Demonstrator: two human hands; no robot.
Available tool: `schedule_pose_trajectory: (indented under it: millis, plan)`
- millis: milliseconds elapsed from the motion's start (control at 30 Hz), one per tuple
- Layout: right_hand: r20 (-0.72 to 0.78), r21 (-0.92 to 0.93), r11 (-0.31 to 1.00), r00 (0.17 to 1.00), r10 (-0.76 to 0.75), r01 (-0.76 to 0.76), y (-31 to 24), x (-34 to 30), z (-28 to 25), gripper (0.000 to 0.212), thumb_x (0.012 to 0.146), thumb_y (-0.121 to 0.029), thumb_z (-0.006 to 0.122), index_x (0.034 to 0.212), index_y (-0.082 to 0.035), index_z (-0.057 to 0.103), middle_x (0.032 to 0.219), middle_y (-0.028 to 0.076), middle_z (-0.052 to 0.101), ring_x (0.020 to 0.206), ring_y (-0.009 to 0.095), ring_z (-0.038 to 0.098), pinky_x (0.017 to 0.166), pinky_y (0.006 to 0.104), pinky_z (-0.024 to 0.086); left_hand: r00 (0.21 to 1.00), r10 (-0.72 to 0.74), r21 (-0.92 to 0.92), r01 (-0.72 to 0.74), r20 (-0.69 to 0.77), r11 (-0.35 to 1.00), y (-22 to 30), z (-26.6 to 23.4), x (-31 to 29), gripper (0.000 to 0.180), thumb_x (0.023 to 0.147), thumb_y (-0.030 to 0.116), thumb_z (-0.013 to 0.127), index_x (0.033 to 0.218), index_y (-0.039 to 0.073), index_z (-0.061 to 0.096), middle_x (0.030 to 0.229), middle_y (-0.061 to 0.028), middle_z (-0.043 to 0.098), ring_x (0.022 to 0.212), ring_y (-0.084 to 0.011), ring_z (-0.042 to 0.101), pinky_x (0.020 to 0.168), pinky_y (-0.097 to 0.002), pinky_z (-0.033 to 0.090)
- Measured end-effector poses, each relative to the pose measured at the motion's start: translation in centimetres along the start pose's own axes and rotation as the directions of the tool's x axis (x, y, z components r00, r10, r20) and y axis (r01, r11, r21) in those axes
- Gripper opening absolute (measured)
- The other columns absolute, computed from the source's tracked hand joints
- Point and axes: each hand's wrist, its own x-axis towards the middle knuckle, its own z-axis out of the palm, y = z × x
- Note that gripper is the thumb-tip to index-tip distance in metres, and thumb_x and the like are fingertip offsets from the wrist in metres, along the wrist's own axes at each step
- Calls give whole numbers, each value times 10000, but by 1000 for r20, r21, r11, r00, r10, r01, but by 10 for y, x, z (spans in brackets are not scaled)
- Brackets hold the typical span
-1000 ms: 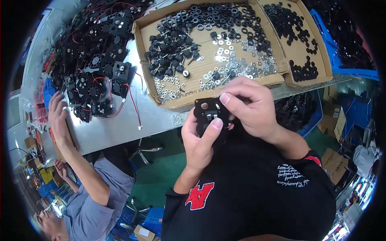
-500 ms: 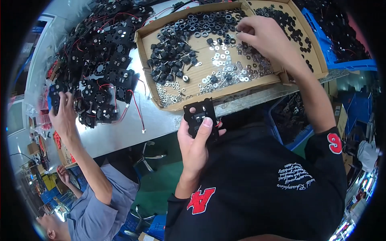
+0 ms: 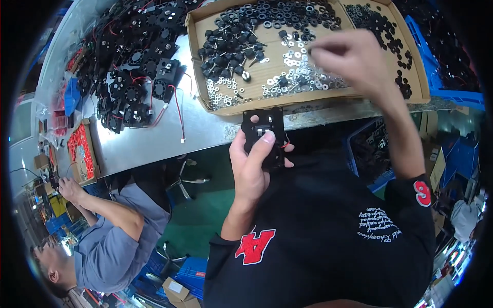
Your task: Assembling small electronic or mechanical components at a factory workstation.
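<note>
Left hand: thumb over, fingers under, it holds a black holed plate just beside the cardboard tray's near edge, apparently steadying its face upward. Right hand: blurred, fingertips close together over the near right corner; whether they grip anything cannot be told. Black-headed screws lie toward the left edge.
</note>
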Motion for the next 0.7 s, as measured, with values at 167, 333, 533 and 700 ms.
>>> schedule_pose_trajectory:
  millis: [167,333,533,700]
  plan:
    - [135,522,847,990,32,-98,-40,-55,32,221,824,29,624,1031,18,701,794,47,680,683,60,612,608,206,495,1000,-1,66,1,2,998,-4,9,2,519,911,171,609,1313,-67,382,961,-156,631,760,-230,679,548,-326,590]
    - [96,454,883,979,-179,116,-31,-64,39,232,840,25,651,1065,-8,698,855,100,693,686,141,648,601,255,508,996,51,177,-62,68,982,-7,16,0,416,924,216,616,1218,-46,483,963,-130,637,762,-176,665,562,-293,586]
    - [-31,187,939,957,-289,290,-23,-73,41,285,794,15,694,1077,-20,700,866,105,662,705,189,640,614,283,503,998,50,209,-59,49,976,-10,25,-3,430,926,222,619,1230,-50,484,959,-116,636,763,-163,660,562,-282,580]
    - [-110,37,937,934,-341,346,-23,-76,42,321,759,15,717,1075,-42,707,895,89,621,712,180,615,614,284,499,998,12,185,-24,65,982,-13,23,0,460,925,228,620,1255,-54,466,964,-118,635,755,-163,660,552,-282,572]
